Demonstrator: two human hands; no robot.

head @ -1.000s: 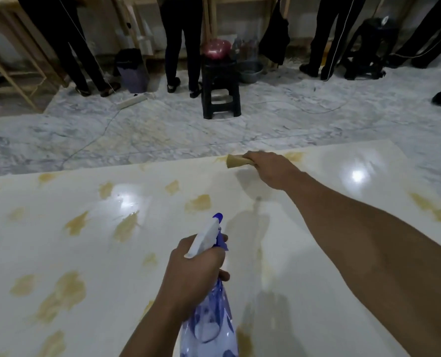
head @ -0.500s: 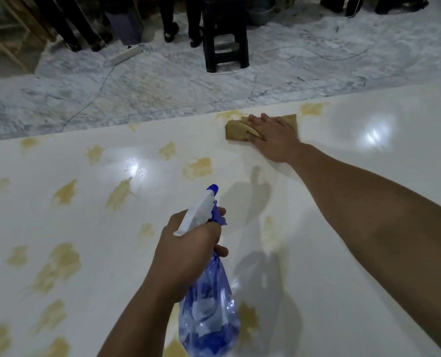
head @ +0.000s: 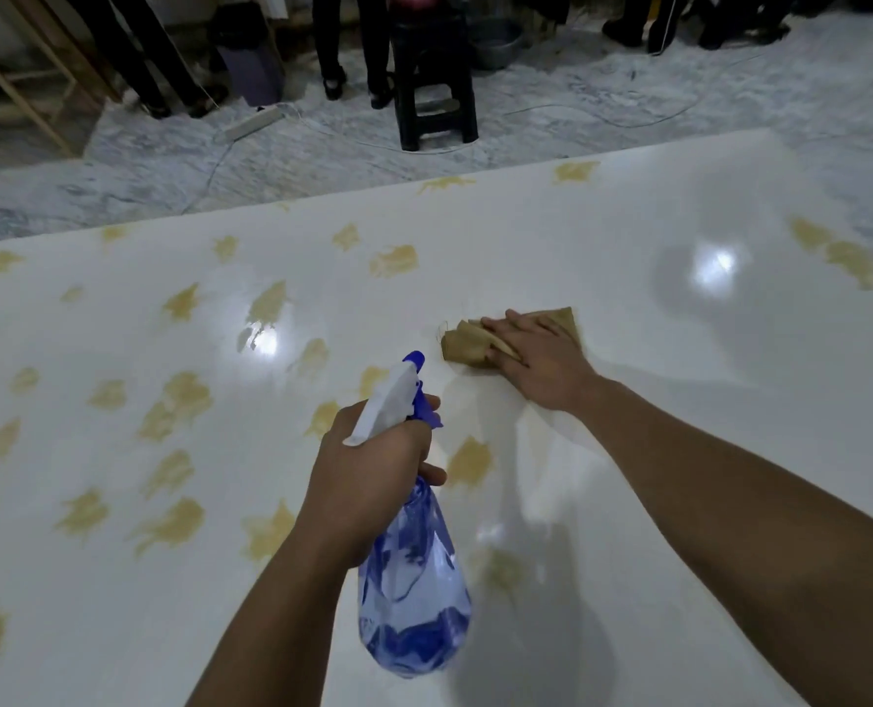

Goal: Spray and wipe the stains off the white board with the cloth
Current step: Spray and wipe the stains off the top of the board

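Note:
A glossy white board (head: 628,308) fills most of the view, dotted with several yellow-brown stains (head: 179,403), mostly on its left half. My right hand (head: 536,362) lies flat on a tan cloth (head: 462,341) and presses it onto the board near the middle. My left hand (head: 368,472) is closed around the neck of a clear blue spray bottle (head: 409,594), held above the board with its white and blue nozzle (head: 396,387) pointing away from me. More stains (head: 850,260) sit near the right edge and along the far edge.
Beyond the board's far edge is a marble floor (head: 603,114) with a black plastic stool (head: 434,79), a white power strip (head: 251,122) with trailing cables, a grey bin (head: 251,58), wooden frames at the left, and the legs of several standing people.
My right hand has dragged the cloth from the board's far edge back toward me to the middle. The stain it covered at the far edge is gone. The spray bottle stays held in my left hand.

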